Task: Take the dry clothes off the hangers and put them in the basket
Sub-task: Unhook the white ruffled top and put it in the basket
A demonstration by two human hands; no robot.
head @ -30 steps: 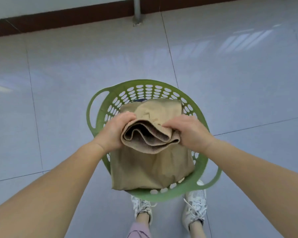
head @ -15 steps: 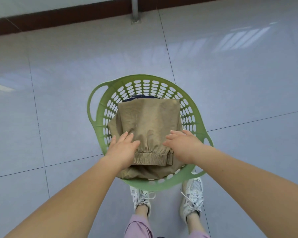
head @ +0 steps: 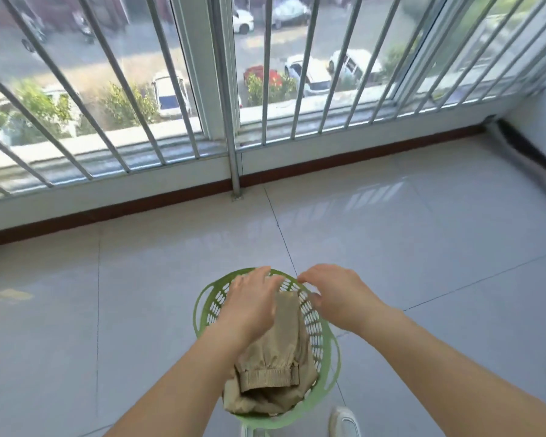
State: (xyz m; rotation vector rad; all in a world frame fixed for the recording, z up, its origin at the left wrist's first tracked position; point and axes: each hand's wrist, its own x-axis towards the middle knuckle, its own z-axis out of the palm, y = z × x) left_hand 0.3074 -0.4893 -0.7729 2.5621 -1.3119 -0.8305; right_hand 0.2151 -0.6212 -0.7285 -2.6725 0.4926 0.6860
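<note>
Folded khaki trousers (head: 276, 364) lie in a green plastic laundry basket (head: 328, 351) on the pale tiled floor (head: 108, 310) of a glazed balcony, their ribbed cuff turned toward the camera and the bundle filling most of the tub. The person's left hand (head: 249, 307) hovers over the basket's far side with fingers straight and spread, its grip apart and holding nothing; whether the palm touches the cloth cannot be told. The right hand (head: 334, 294) hangs above the far rim, fingers loosely curved and likewise closed on nothing. With this garment apparently stowed, the step looks close to done: a light downward press with flat palms would likely settle the fold below the rim and leave room for more, and the near edge of fabric, which rides high against the wall, seems worth tucking in so it does not spill. No hangers or drying rail appear in the frame, so how much laundry remains cannot be judged. The basket's near rim and whatever lies beneath the trousers are hidden, a white shoe (head: 344, 421) is cut by the bottom edge, and the barred window (head: 227, 89) with parked cars (head: 306, 74) beyond is blurred.
</note>
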